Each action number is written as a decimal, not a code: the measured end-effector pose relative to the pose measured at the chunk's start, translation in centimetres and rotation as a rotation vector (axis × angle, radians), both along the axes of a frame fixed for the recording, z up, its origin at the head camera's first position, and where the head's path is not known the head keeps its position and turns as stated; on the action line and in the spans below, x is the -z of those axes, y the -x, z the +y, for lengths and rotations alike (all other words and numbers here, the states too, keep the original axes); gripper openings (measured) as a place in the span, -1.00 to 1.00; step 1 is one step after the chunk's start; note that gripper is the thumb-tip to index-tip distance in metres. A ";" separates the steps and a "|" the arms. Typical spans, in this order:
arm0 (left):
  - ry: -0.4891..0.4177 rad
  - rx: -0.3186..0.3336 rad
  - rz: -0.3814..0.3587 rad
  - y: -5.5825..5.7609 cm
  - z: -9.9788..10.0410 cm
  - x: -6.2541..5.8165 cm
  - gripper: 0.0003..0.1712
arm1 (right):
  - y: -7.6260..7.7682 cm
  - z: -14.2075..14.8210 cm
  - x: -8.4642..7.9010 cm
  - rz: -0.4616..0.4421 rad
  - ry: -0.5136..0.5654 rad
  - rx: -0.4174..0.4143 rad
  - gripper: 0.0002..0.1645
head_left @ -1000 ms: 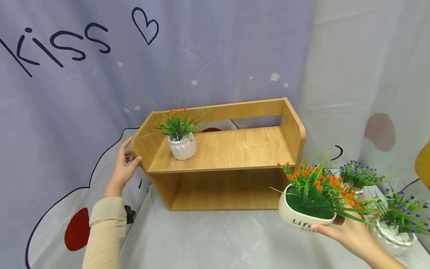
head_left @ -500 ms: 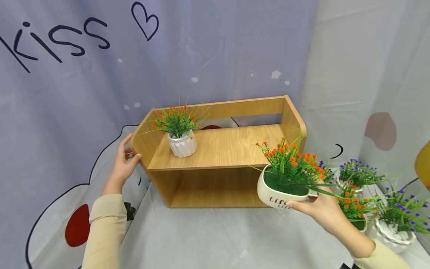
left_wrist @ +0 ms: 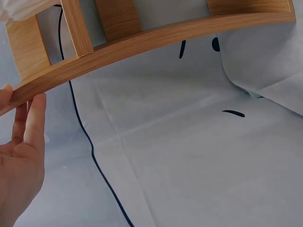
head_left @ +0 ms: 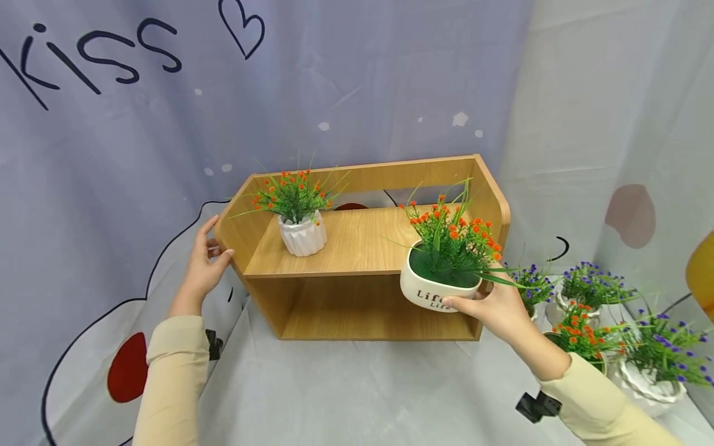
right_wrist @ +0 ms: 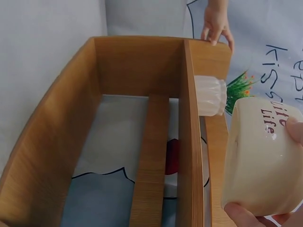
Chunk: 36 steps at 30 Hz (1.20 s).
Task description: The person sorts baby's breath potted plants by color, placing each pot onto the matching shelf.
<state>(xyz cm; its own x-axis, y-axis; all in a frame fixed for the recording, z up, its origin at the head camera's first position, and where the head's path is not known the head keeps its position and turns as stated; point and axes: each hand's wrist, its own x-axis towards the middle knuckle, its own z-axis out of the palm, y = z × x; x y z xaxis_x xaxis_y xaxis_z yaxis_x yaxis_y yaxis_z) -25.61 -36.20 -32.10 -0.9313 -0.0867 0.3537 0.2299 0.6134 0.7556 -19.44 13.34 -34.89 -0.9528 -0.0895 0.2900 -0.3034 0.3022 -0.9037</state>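
Note:
My right hand point(head_left: 496, 303) grips a cream oval planter point(head_left: 426, 290) marked "Life", with green leaves and small orange flowers point(head_left: 446, 229). The planter is held in front of the wooden shelf's point(head_left: 362, 272) right half, overlapping its upper board. In the right wrist view, the planter point(right_wrist: 260, 156) shows on its side, with fingertips at its lower edge. My left hand point(head_left: 201, 269) holds the shelf's left side panel by the edge; in the left wrist view, thumb and fingers point(left_wrist: 34, 123) meet the panel edge point(left_wrist: 132, 45). A white fluted pot point(head_left: 303, 235) with orange flowers stands on the upper board's left.
At the right stand several more potted plants, among them a white pot with purple flowers point(head_left: 649, 378) and an orange-flowered one point(head_left: 582, 337). A grey-white cloth point(head_left: 346, 390) covers the table. Behind the shelf hangs a printed curtain point(head_left: 362, 80).
My right hand has carried the cream planter left and up from beside the other pots to the shelf's front. The left hand stays on the side panel.

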 end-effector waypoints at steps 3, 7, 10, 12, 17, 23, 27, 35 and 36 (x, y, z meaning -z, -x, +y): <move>0.009 -0.003 0.001 0.0 0.0 -0.1 -0.15 | 1.0 -0.7 -0.2 -0.008 0.012 0.006 -0.10; 0.003 -0.003 -0.005 0.1 0.0 -0.1 -0.14 | 2.4 -1.4 -0.6 -0.012 -0.007 0.033 -0.06; -0.004 0.002 0.002 0.1 0.0 0.1 -0.15 | 3.5 -1.8 -0.8 0.001 -0.032 0.050 -0.03; -0.005 0.004 0.005 0.1 0.0 0.1 -0.15 | 4.1 -2.1 -0.8 0.022 -0.051 0.057 -0.03; -0.005 0.008 0.003 -0.1 -0.1 0.0 -0.16 | 5.6 -2.9 -0.6 0.085 -0.052 0.057 -0.08; -0.008 0.008 -0.010 0.0 -0.1 -0.1 -0.15 | 7.3 -3.9 -0.5 0.036 -0.079 0.062 -0.02; -0.018 0.009 -0.018 0.0 -0.3 0.1 -0.15 | 8.4 -4.5 -0.4 0.006 -0.098 0.062 0.00; -0.028 0.019 -0.012 0.1 -0.4 0.2 -0.15 | 10.1 -5.1 -0.3 -0.054 -0.124 0.065 -0.04; -0.029 0.021 -0.006 0.1 -0.4 0.2 -0.15 | 10.3 -5.2 -0.3 -0.053 -0.123 0.062 -0.05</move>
